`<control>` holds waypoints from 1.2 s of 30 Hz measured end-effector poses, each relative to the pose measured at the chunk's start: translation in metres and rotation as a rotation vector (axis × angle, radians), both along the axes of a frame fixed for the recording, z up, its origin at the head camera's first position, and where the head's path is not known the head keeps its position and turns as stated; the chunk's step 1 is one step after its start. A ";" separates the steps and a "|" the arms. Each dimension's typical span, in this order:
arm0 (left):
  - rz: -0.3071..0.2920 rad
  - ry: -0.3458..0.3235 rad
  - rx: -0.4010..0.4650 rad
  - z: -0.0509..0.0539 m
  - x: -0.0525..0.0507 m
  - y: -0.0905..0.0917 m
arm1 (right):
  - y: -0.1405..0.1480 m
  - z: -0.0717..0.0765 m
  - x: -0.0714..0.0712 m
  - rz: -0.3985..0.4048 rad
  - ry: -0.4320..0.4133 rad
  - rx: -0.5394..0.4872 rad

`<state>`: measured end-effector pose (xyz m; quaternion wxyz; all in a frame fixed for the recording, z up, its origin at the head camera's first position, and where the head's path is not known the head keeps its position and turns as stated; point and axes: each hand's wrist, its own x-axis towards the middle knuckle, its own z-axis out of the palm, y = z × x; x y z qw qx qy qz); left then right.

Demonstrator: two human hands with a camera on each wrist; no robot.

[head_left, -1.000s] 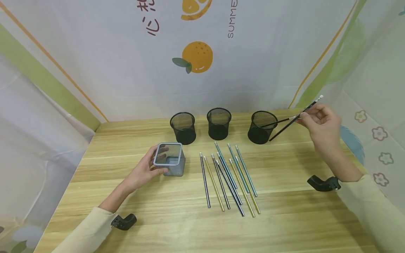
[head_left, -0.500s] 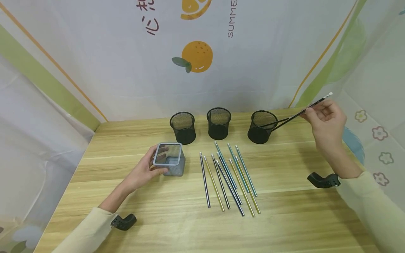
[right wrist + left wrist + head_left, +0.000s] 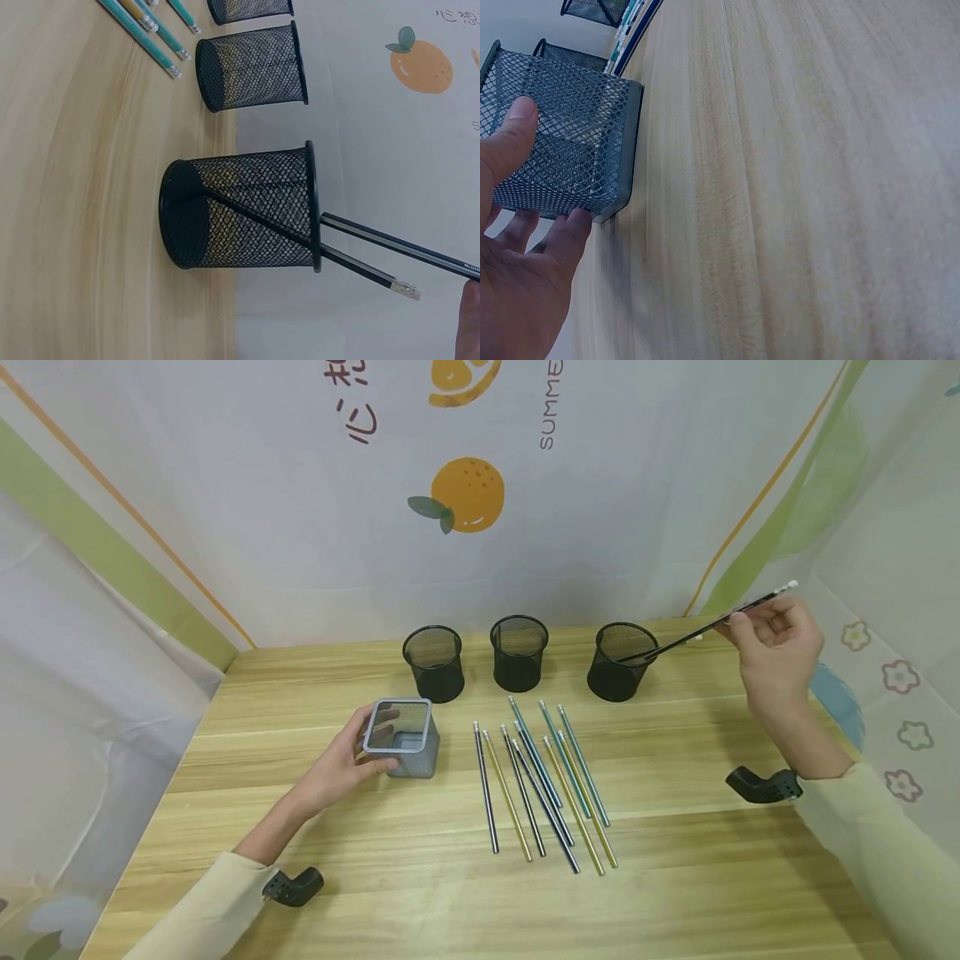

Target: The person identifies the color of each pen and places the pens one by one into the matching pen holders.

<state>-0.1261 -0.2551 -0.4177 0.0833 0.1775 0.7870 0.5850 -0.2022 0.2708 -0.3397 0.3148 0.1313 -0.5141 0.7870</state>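
Observation:
My right hand (image 3: 783, 652) pinches a black pencil (image 3: 772, 594) near its white eraser end. Slanting down to the left, that pencil (image 3: 397, 244) has its far end at the rim of the rightmost round black mesh pencil cup (image 3: 615, 683). Inside this cup (image 3: 247, 161) leans a second black pencil (image 3: 352, 262), its eraser end sticking out over the rim. At the left, my left hand (image 3: 341, 772) grips a grey square mesh pencil holder (image 3: 417, 763), thumb on the near side and fingers behind. In the left wrist view the holder (image 3: 570, 150) stands upright on the table.
Two more black mesh cups (image 3: 440, 681) (image 3: 517, 672) stand along the back, near a printed curtain (image 3: 300, 560). Several dark blue pencils (image 3: 487, 802), gold pencils (image 3: 510, 802) and teal pencils (image 3: 585, 767) lie loosely mid-table on the wooden top (image 3: 420, 893).
My right hand has shifted right and slightly up, and its pencil's lower end has risen from beside the right cup to the rim. My left hand and the grey holder have not moved.

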 end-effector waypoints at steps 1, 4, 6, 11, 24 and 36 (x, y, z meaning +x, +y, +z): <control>0.000 0.000 0.000 0.000 0.000 0.000 | 0.000 -0.001 0.000 -0.002 -0.002 0.004; 0.000 0.001 -0.002 -0.001 0.000 0.000 | -0.001 -0.003 -0.001 -0.017 -0.027 0.025; 0.000 0.001 -0.003 -0.001 0.000 0.000 | -0.001 -0.005 -0.001 -0.032 -0.043 0.053; 0.000 0.000 -0.001 -0.001 0.000 0.000 | -0.001 -0.010 -0.003 -0.030 -0.038 0.109; 0.001 0.008 -0.004 0.000 0.000 0.001 | -0.003 -0.016 0.001 -0.013 -0.118 0.306; 0.000 0.011 -0.007 0.000 0.000 0.000 | 0.001 -0.008 0.006 -0.024 -0.139 0.359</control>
